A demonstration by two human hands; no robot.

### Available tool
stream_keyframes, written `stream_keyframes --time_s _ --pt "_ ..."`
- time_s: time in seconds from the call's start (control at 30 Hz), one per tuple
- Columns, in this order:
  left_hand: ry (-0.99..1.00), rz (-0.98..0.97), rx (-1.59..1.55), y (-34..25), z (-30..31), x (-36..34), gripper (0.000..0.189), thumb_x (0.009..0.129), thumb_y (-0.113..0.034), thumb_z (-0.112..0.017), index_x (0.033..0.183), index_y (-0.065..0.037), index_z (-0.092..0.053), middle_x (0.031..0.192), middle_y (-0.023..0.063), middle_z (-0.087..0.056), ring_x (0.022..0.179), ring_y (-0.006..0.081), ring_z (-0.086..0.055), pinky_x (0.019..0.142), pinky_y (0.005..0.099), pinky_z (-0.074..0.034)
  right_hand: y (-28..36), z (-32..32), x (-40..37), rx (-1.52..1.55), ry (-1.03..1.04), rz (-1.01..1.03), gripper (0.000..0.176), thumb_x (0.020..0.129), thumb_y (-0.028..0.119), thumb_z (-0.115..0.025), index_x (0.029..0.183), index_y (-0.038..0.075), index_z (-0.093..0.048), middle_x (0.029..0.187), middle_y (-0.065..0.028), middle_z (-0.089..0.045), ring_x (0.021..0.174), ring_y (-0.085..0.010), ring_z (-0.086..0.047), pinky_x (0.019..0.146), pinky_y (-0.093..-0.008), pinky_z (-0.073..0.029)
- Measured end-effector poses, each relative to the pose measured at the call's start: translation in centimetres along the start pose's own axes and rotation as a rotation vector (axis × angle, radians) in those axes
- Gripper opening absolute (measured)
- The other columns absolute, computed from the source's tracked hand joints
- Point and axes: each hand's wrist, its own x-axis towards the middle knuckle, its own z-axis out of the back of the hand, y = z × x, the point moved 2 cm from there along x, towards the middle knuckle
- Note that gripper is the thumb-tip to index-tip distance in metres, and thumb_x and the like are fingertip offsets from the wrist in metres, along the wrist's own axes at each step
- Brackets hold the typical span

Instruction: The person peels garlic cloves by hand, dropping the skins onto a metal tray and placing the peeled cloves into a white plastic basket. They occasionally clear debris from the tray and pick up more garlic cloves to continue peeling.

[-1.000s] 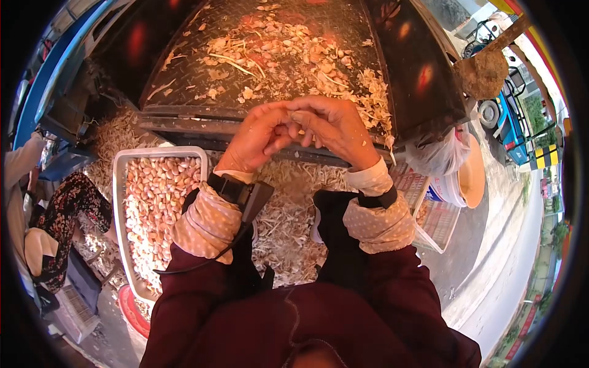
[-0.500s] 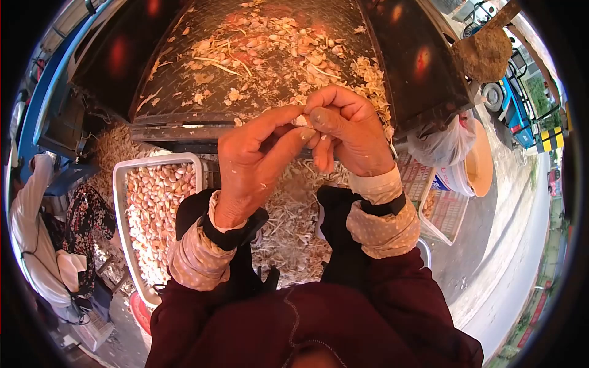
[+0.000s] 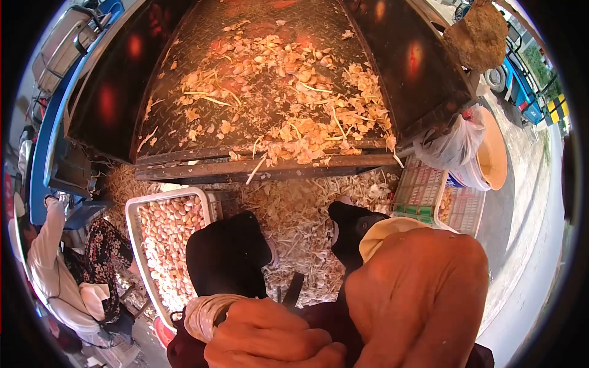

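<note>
Both hands are close to the camera, low in the view, over the lap. The back of my left hand (image 3: 270,337) shows with its fingers curled; whatever it may hold is hidden. Larger and to the right, my right hand (image 3: 420,294) has its back to the camera, its fingertips out of sight. Beyond them, garlic cloves and papery skins (image 3: 307,92) lie scattered on a dark metal work surface (image 3: 233,15). A white-rimmed crate (image 3: 130,230) full of cloves (image 3: 172,230) stands at the left, beside my knee.
Peelings and stalks (image 3: 300,245) cover the ground between my legs. At the right are a crate (image 3: 463,211), a bucket (image 3: 491,147) and a plastic bag (image 3: 454,141). A stone-like lump (image 3: 478,37) is at the upper right. Another person (image 3: 52,264) sits at the left.
Both hands have come down from over the front edge of the work surface toward my body and the camera. The view has shifted, showing more of that surface.
</note>
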Motion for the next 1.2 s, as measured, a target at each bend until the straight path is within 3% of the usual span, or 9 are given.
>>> stream_keyframes --time_s 0.07,0.13,0.33,0.4,0.5,0.57,0.67,0.8,1.2 --pt "0.201 -0.289 -0.165 1.3 0.3 0.3 0.032 0.076 -0.01 -0.069 0.108 -0.007 -0.068 0.078 0.0138 -0.061 0.047 0.0188 -0.055 0.037 0.0244 -0.036 0.5 -0.5 -1.0 -0.018 -0.015 -0.054 0.017 0.076 0.009 -0.073 0.067 -0.003 -0.065 0.064 -0.0161 -0.063 0.053 -0.0189 -0.06 0.043 -0.0251 -0.045" --pt "0.05 -0.06 -0.053 -0.1 -1.0 0.9 0.034 0.077 -0.012 -0.069 0.111 -0.007 -0.067 0.078 0.014 -0.061 0.048 0.0191 -0.056 0.037 0.0247 -0.036 0.3 -0.9 -2.6 -0.032 -0.036 -0.118 0.017 0.077 0.01 -0.072 0.067 -0.001 -0.066 0.063 -0.015 -0.063 0.051 -0.017 -0.059 0.042 -0.0242 -0.044" --pt "0.123 -0.299 0.162 1.3 0.1 -0.4 0.033 0.077 -0.011 -0.071 0.109 -0.006 -0.066 0.079 0.0137 -0.062 0.049 0.0206 -0.058 0.038 0.0258 -0.037 -3.4 -2.2 -6.7 -0.164 -0.119 -0.291 0.018 0.081 0.012 -0.07 0.065 0.003 -0.069 0.059 -0.012 -0.062 0.048 -0.0123 -0.056 0.041 -0.022 -0.042" --pt "-0.036 -0.123 0.456 2.0 0.3 0.0 0.032 0.071 -0.011 -0.076 0.101 -0.002 -0.069 0.077 0.0081 -0.067 0.058 0.0123 -0.062 0.042 0.0229 -0.041 -9.4 -1.2 -5.0 -0.254 -0.815 1.181 0.022 0.089 0.009 -0.064 0.076 -0.006 -0.057 0.067 -0.0207 -0.063 0.054 -0.0201 -0.063 0.039 -0.0252 -0.042" --pt "-0.019 0.049 0.684 3.8 1.0 0.0 0.031 0.072 -0.008 -0.075 0.102 -0.002 -0.069 0.081 0.009 -0.067 0.061 0.0162 -0.064 0.047 0.0248 -0.046 -11.6 -1.1 -4.9 -0.057 -0.96 0.956 0.017 0.093 0.011 -0.061 0.095 -0.005 -0.056 0.074 -0.0172 -0.064 0.058 -0.0215 -0.066 0.042 -0.0226 -0.047" --pt "0.027 0.077 0.58 6.2 1.3 -0.5 0.032 0.08 -0.004 -0.071 0.11 0.0 -0.065 0.085 0.009 -0.068 0.065 0.0152 -0.064 0.054 0.0255 -0.05 -12.5 -0.8 -5.0 0.67 -0.921 0.673 0.019 0.091 0.009 -0.064 0.103 -0.003 -0.055 0.081 -0.0091 -0.065 0.064 -0.0133 -0.065 0.048 -0.0215 -0.049" --pt "-0.338 0.755 -0.02 7.5 0.2 -1.5 0.033 0.088 -0.003 -0.064 0.12 0.002 -0.059 0.089 0.0079 -0.068 0.074 0.0115 -0.063 0.065 0.0255 -0.052 -12.8 0.5 -4.7 0.349 -1.153 0.566 0.022 0.094 0.012 -0.06 0.108 -0.002 -0.051 0.08 -0.0098 -0.064 0.062 -0.0132 -0.065 0.047 -0.0215 -0.05" --pt "-0.067 0.998 -0.339 9.8 1.2 -2.5 0.036 0.092 -0.007 -0.058 0.127 0.0 -0.055 0.091 0.0059 -0.067 0.072 0.0048 -0.056 0.058 0.0199 -0.042 -14.4 2.3 -5.9 0.12 -1.19 0.309 0.022 0.09 0.007 -0.062 0.106 -0.003 -0.05 0.075 -0.0094 -0.065 0.06 -0.0119 -0.064 0.046 -0.0215 -0.048" --pt "-0.388 1.046 -0.465 12.6 0.3 -5.8 0.011 0.093 -0.015 -0.061 0.094 -0.006 -0.055 0.074 0.0018 -0.061 0.045 0.0032 -0.044 0.037 0.0154 -0.028 -15.8 2.5 -3.7 -0.152 -1.285 0.215 0.012 0.087 0.007 -0.064 0.085 -0.002 -0.057 0.063 -0.0028 -0.06 0.054 -0.0074 -0.059 0.048 -0.0231 -0.045"
